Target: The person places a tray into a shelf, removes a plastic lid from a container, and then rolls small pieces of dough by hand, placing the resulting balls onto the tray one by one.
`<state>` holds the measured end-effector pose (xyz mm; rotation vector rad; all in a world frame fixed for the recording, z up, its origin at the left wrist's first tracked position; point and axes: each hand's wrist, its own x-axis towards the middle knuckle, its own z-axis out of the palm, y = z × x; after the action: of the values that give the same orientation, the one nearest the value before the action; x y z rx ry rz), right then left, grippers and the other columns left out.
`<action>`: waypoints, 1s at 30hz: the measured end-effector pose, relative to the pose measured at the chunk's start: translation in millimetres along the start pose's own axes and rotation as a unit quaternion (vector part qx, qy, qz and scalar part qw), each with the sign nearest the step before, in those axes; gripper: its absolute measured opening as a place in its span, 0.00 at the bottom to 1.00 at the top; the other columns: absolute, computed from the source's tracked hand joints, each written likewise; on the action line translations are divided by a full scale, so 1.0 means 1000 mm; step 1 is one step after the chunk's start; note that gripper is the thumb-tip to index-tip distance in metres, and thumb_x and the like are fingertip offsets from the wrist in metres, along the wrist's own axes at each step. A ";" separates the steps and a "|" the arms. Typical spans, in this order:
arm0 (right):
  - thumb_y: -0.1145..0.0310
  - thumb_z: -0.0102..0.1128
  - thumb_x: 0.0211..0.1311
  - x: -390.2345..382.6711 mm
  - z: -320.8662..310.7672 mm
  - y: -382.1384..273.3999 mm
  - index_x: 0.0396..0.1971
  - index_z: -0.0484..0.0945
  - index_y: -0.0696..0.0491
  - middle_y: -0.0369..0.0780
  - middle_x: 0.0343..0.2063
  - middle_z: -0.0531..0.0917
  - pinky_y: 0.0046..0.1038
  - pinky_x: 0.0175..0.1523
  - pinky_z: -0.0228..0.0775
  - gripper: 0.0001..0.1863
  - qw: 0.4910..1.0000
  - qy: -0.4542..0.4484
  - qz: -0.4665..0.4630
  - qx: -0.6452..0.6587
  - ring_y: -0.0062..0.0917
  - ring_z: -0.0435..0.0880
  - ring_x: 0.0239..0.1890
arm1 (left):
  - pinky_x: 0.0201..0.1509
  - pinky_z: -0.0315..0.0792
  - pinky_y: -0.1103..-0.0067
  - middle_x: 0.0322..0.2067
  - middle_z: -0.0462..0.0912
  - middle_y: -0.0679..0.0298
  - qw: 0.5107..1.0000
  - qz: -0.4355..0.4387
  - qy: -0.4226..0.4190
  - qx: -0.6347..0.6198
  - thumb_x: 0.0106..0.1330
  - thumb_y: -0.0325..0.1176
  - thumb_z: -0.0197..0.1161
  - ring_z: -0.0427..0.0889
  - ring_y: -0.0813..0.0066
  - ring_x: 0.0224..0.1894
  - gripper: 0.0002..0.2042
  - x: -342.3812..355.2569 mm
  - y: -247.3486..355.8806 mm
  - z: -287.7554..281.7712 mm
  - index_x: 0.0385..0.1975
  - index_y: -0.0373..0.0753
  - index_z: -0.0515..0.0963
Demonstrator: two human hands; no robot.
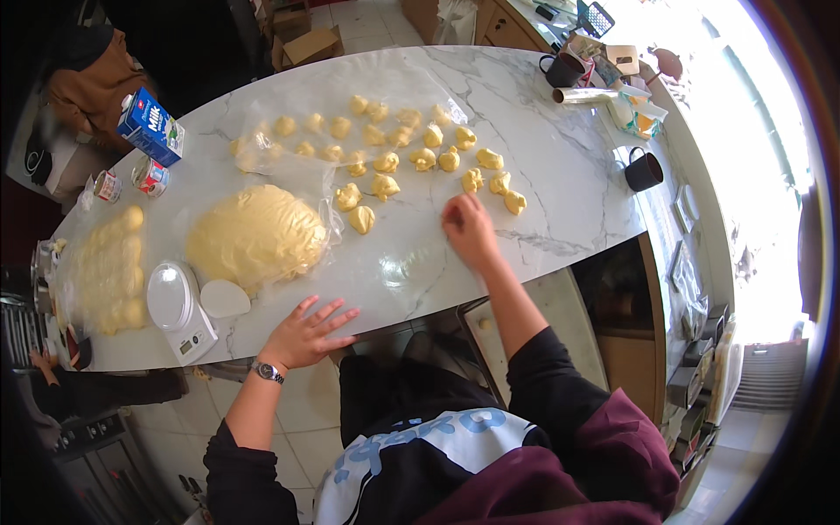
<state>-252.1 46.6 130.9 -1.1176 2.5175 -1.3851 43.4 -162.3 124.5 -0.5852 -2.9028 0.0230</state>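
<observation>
My left hand is spread with nothing in it, at the near edge of the marble table, wearing a wristwatch. My right hand is curled low over the tabletop with its fingers drawn together; whatever they hold, if anything, is hidden under them. Just beyond it lie rough yellow dough pieces, and more loose ones, such as one dough piece, sit to its left. A large mound of yellow dough rests under clear plastic. Farther back, rounded dough balls lie under a plastic sheet.
Left of the mound stand a white kitchen scale and a white dough scraper. More covered dough balls lie at far left, near a blue milk carton and cans. Dark mugs stand at right. Another person is at back left.
</observation>
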 end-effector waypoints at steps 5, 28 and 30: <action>0.76 0.63 0.49 -0.060 -0.013 -0.017 0.42 0.74 0.53 0.41 0.36 0.78 0.28 0.49 0.71 0.18 0.997 0.065 0.013 0.046 0.35 0.78 0.43 | 0.67 0.55 0.64 0.64 0.65 0.80 0.999 -0.014 -0.018 -0.025 0.59 0.40 0.63 0.60 0.74 0.67 0.12 -0.005 0.000 -0.009 0.42 0.65 0.76; 0.74 0.65 0.50 -0.241 -0.052 0.278 0.50 0.75 0.53 0.43 0.42 0.82 0.31 0.48 0.74 0.23 0.845 0.280 0.455 -0.014 0.30 0.82 0.41 | 0.64 0.53 0.51 0.63 0.64 0.65 0.995 0.037 -0.084 -0.028 0.50 0.35 0.66 0.59 0.57 0.67 0.17 -0.020 -0.012 -0.003 0.41 0.63 0.80; 0.73 0.67 0.48 -0.238 -0.048 0.295 0.48 0.75 0.52 0.44 0.42 0.81 0.32 0.47 0.74 0.24 0.849 0.276 0.448 -0.055 0.33 0.82 0.40 | 0.64 0.54 0.52 0.63 0.64 0.67 0.995 0.035 -0.088 -0.029 0.51 0.36 0.67 0.59 0.58 0.67 0.16 -0.017 -0.015 -0.006 0.41 0.64 0.80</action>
<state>-262.1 326.2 -129.4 0.5717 2.8229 -1.3463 53.9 -182.5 127.8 -0.7286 -3.0604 -0.0010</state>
